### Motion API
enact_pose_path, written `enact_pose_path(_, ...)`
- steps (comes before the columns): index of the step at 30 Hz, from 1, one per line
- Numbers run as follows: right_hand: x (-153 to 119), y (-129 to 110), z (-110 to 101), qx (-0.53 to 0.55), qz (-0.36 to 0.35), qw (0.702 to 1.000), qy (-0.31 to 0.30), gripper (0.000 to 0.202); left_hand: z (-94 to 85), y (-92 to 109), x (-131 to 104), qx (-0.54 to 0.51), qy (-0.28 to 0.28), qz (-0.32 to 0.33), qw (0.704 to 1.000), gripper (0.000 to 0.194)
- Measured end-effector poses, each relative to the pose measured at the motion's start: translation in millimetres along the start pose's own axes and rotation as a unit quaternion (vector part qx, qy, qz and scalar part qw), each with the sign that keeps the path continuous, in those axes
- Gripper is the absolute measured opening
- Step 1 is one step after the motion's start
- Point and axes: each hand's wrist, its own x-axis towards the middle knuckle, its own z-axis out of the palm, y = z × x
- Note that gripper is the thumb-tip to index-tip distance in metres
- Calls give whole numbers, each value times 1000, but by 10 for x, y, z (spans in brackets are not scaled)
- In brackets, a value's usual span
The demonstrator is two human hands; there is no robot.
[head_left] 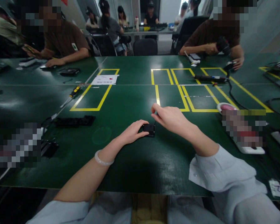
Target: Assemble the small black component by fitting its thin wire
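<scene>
A small black box-shaped part (149, 129) rests on the green table in front of me. My left hand (134, 132) grips it from the left, with fingers along its far side and the thumb along its near side. Just above its right end, my right hand (169, 117) is closed, thumb and forefinger together. A thin dark piece runs down from these fingers toward the box's right edge. It is too small to tell whether this is a tool or a wire.
Black strip-like parts (74, 121) lie to the left. A yellow-black screwdriver (75, 91) and a paper sign (105, 80) are farther back. At right are a white-cased device (250, 150) and a black pen-shaped tool (210, 78) with a cable. Two people work across the green table (130, 99).
</scene>
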Motion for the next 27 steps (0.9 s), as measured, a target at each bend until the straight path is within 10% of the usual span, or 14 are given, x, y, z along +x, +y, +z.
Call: enact_pose_path(27,-5,18,32,9,-13,1000,12,24,0,-12,-2,2,2,10,1000,36)
